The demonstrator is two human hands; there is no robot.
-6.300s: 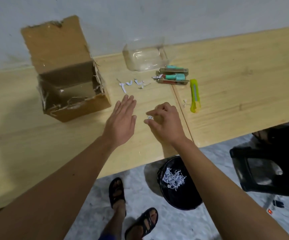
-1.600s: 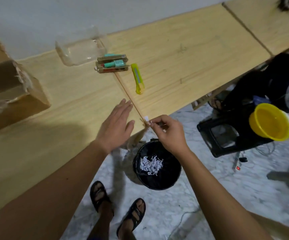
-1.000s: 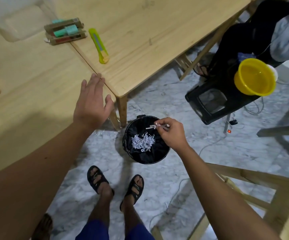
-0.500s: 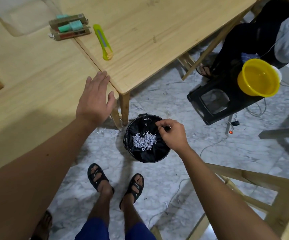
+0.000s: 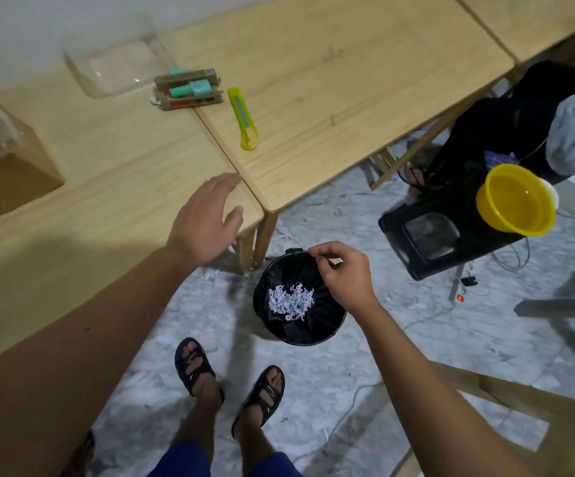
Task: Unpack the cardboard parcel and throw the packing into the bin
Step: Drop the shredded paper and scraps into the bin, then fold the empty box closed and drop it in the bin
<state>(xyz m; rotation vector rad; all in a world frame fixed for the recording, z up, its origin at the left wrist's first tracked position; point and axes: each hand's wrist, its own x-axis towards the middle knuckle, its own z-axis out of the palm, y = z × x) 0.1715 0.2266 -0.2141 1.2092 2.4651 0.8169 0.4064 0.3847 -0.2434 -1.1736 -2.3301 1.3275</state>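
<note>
The black bin (image 5: pixel 333 321) stands on the floor under the table edge, with white shredded paper packing (image 5: pixel 291 301) lying in it. My right hand (image 5: pixel 344 275) hovers over the bin's far rim, fingers curled; no paper shows between them. My left hand (image 5: pixel 206 218) lies flat with straight fingers at the front edge of the wooden table (image 5: pixel 313 63). The open cardboard parcel (image 5: pixel 3 173) sits at the far left of the table, cut off by the frame. The unpacked items (image 5: pixel 186 89) lie beside a clear plastic container (image 5: pixel 117 68).
A yellow-green utility knife (image 5: pixel 243 118) lies on the table. To the right of the bin stands a black stool (image 5: pixel 441 232) carrying a yellow bowl (image 5: pixel 516 199), with a seated person (image 5: pixel 571 115) behind it. A power strip (image 5: pixel 460 287) and cables lie on the floor. My sandalled feet stand near the bin.
My right hand carried white paper scraps from the table edge down over the bin; the scraps no longer show in its fingers. The left hand has stayed at the table edge.
</note>
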